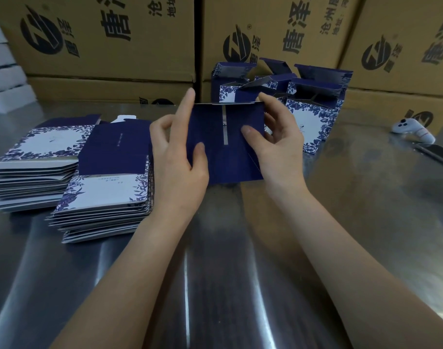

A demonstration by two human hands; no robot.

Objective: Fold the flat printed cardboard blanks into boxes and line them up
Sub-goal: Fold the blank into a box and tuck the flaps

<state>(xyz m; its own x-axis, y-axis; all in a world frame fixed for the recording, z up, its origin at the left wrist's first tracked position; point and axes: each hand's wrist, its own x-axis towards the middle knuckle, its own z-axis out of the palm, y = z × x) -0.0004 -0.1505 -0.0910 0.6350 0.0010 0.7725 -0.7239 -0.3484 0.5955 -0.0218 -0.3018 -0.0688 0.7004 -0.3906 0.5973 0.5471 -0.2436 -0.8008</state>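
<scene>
A dark blue blank (225,144) is held upright above the middle of the steel table (366,210), its lower edge close to the surface; whether it touches cannot be told. It is gripped at its left side by the left hand (176,157), with the thumb pressed on the near face, the index finger stretched up along the left edge to the top corner, and the other fingers hidden behind. Its right side is pinched by the right hand (278,142), with the thumb laid on the near face and the index finger curled over the top right corner. A pale strip is seen running down the middle of the near face.

Two stacks of flat blanks are set to the left: a far stack (36,167) and a near stack (107,197), side by side and touching. Beyond the held blank, folded boxes (313,122) in blue and white flower print are stood close together with their lids open. Brown cartons (114,34) with black print are piled along the far edge. A white controller (412,131) and a dark phone (437,153) are laid at the far right.
</scene>
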